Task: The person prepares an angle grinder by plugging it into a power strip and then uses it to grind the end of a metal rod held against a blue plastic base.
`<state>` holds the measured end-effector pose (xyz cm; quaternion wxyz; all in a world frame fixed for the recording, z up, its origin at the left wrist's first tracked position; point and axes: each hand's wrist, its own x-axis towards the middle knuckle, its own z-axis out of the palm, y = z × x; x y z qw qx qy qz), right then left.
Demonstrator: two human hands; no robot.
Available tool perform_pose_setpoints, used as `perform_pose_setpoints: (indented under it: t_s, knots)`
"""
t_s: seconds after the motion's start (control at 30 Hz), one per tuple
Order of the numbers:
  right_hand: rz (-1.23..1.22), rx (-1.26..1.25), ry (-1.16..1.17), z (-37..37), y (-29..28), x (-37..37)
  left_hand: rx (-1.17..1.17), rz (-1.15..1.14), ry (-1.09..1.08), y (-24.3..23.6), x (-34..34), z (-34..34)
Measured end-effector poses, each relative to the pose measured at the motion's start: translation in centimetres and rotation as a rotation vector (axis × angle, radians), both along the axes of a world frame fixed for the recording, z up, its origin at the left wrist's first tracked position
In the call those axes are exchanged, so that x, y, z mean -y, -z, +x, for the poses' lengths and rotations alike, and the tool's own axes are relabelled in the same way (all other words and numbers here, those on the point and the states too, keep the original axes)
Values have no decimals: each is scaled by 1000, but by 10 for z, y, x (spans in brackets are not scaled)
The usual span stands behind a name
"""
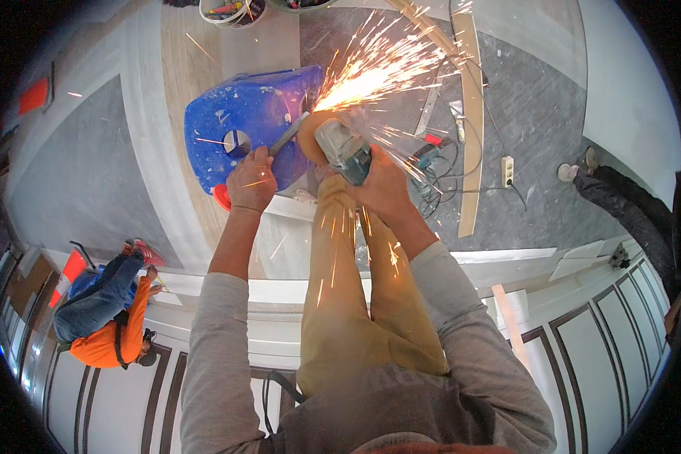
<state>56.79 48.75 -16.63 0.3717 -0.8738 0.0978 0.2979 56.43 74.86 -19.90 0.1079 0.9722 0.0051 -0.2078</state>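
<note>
My right hand (pixel 384 183) is wrapped round the body of an angle grinder (pixel 342 147), held above my knees. The grinder's round brownish disc (pixel 310 139) faces left, and bright sparks (pixel 371 76) stream away from it toward the far right. In my left hand (pixel 252 180), fingers closed, is a narrow flat metal bar (pixel 288 134) whose far end meets the disc area; the glare hides the exact contact. Under the bar stands a scuffed blue plastic stool (pixel 208 113) with a round hole in its top.
A red round object (pixel 221 197) lies beside the stool. Right of the grinder are a corded tool (pixel 427 160), loose cables, a long wooden strip (pixel 471 129) and a power strip (pixel 508 172). A bucket (pixel 234 13) stands far off. One person (pixel 106 333) crouches left; another's legs (pixel 628 198) are right.
</note>
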Motion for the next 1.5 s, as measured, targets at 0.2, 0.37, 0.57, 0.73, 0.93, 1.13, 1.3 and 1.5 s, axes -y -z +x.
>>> perform_pose_setpoints:
  t_s: [0.2, 0.37, 0.57, 0.73, 0.93, 1.13, 1.3, 1.5]
  knots:
    - [4, 6, 25, 7, -4, -4, 59, -24, 13, 4, -4, -1]
    - [-29, -51, 11, 4, -11, 0, 1, 6, 8, -3, 0, 1]
    - [2, 7, -20, 9, -3, -2, -16, -27, 0, -1, -2, 1]
    - [10, 1, 6, 2, -6, 1, -39, 1, -8, -2, -1, 2]
    - [1, -51, 1, 13, -9, -1, -33, -12, -10, -4, 1, 1]
    - [-15, -49, -12, 8, -10, -2, -9, -3, -2, -4, 1, 0]
    - [-46, -55, -36, 12, -8, -1, 16, -26, 12, 0, -1, -1]
    - [9, 24, -6, 7, -6, 0, 10, -14, 5, -3, 1, -2]
